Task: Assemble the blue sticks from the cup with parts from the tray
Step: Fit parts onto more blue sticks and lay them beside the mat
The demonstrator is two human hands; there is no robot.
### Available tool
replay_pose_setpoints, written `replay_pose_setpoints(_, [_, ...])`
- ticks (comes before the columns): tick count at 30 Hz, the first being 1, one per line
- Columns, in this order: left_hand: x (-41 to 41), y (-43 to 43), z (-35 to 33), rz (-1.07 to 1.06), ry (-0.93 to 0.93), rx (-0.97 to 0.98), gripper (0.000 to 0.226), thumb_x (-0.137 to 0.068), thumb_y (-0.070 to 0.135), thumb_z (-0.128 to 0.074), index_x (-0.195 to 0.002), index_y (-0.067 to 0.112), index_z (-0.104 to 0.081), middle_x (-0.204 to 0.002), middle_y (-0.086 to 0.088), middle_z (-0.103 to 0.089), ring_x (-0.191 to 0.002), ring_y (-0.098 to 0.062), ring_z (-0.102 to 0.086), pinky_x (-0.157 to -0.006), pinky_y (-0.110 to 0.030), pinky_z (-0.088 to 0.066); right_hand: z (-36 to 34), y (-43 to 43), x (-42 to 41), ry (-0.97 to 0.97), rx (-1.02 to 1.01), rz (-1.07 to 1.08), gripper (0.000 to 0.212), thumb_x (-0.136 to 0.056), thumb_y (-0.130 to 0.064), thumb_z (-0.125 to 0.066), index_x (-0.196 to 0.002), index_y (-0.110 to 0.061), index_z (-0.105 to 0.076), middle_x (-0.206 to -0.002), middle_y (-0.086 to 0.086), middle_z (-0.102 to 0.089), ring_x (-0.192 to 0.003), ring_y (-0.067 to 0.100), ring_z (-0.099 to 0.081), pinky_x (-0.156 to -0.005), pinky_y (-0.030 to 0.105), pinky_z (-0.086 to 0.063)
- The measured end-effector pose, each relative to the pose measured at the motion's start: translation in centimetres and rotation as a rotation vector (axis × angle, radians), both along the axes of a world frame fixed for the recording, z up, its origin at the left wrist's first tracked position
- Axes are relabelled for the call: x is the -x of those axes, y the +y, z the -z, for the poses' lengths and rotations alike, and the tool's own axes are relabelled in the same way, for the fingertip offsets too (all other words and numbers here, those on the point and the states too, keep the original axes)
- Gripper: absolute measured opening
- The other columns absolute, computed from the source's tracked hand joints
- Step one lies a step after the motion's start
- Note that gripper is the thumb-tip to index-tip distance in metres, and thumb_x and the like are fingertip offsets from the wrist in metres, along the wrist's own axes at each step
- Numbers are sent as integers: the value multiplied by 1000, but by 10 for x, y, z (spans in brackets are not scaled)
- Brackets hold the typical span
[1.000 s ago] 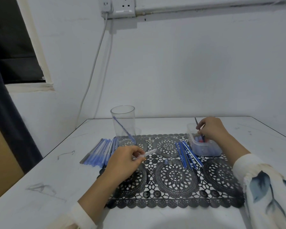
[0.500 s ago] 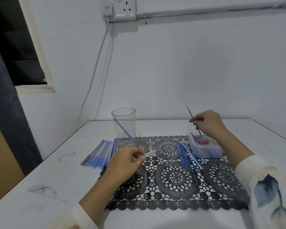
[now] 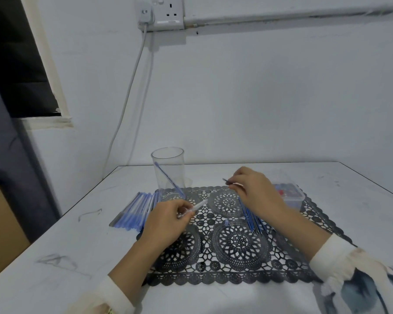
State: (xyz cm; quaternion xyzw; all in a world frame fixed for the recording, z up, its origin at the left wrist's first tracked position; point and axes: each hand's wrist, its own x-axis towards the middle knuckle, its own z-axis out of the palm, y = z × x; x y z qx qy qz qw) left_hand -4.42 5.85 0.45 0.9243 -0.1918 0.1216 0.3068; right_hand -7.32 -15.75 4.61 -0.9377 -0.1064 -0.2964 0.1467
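A clear plastic cup (image 3: 168, 171) stands at the back left of the black lace mat (image 3: 232, 252) with one blue stick (image 3: 168, 180) leaning inside it. My left hand (image 3: 166, 220) pinches a clear tube (image 3: 194, 207) that points up and right over the mat. My right hand (image 3: 254, 191) hovers over the mat's far middle and pinches a thin dark stick (image 3: 227, 181) whose tip points left. Behind it to the right sits the small clear tray (image 3: 290, 196) with red and blue parts. Several loose blue sticks (image 3: 251, 219) lie on the mat, partly under my right forearm.
A row of several blue-and-clear assembled pieces (image 3: 134, 211) lies on the white table (image 3: 66, 257), left of the mat. A white cable (image 3: 132, 91) hangs from the wall socket (image 3: 161, 13) down behind the table. The table's left edge borders a dark curtain.
My right hand has lifted the thin stick out of the tray and carried it left and down over the mat. My left hand has kept hold of the clear tube.
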Motion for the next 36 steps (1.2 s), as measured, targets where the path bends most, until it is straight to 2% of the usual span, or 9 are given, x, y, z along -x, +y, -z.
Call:
replay_pose_setpoints(3, [-1,1,1,-8,-16,18,20,-84,41,-62,-102,33,-67,-81,20,-62,-72,5,-56,-66,-18,-48,23,3,6,-82,140,-136,21,-79,-2,-64,-99,-6,-70,-84,8,-63,-73,29,-61,-66,39,-51])
replay_pose_setpoints(9, [-1,1,1,-5,-44,37,22,-86,39,-61,-105,32,-68,-88,16,-68,-73,5,-57,-69,-19,-46,49,1,10,-94,172,-164,61,-61,15,-67,-113,-17,-64,-82,6,-53,-62,19,-52,-42,33,-49])
replay_pose_setpoints(14, [0,0,1,0,-41,62,21,-86,36,-62,-106,32,-68,-94,13,-69,-74,4,-56,-71,-17,-44,57,-2,7,-137,84,-252,58,-71,-1,-32,-115,-18,-65,-82,5,-57,-69,14,-50,-52,24,-45])
replay_pose_setpoints(16, [0,0,3,6,-34,65,20,-86,35,-62,-105,32,-69,-92,12,-70,-77,0,-59,-73,-21,-47,58,-4,6,-142,2,-246,58,-72,-4,-29,-114,-17,-67,-84,6,-58,-72,15,-50,-57,27,-46])
replay_pose_setpoints(20, [0,-2,4,16,-24,71,21,-86,33,-63,-106,31,-69,-91,11,-70,-78,-3,-62,-76,-26,-51,61,-6,3,-184,-59,-168,51,-76,-7,-32,-112,-13,-68,-85,7,-59,-77,12,-47,-63,27,-45])
replay_pose_setpoints(23, [1,-1,4,30,-24,81,21,-86,33,-63,-106,31,-69,-91,12,-70,-79,-3,-62,-78,-28,-52,63,-6,2,-227,-71,-136,43,-75,2,-44,-107,-10,-70,-84,7,-61,-77,13,-51,-63,27,-49])
replay_pose_setpoints(27, [2,-2,4,40,-28,140,22,-84,29,-65,-106,30,-70,-89,14,-69,-80,-2,-61,-78,-25,-52,66,-9,-1,-276,-60,-98,49,-64,20,-62,-103,-8,-71,-81,8,-63,-70,25,-58,-59,36,-53])
replay_pose_setpoints(32, [3,-2,3,40,-33,146,21,-84,29,-66,-105,31,-70,-80,18,-64,-78,-2,-61,-75,-27,-53,64,-9,-2,-337,-45,-37,53,-55,22,-68,-97,-9,-73,-77,7,-64,-68,25,-57,-60,37,-50])
replay_pose_setpoints(36, [3,-2,3,47,-48,157,20,-84,28,-66,-104,30,-70,-86,11,-70,-78,-5,-62,-75,-32,-54,64,-9,-1,-358,-38,-20,52,-54,22,-69,-95,-10,-74,-77,7,-64,-69,25,-58,-61,37,-49])
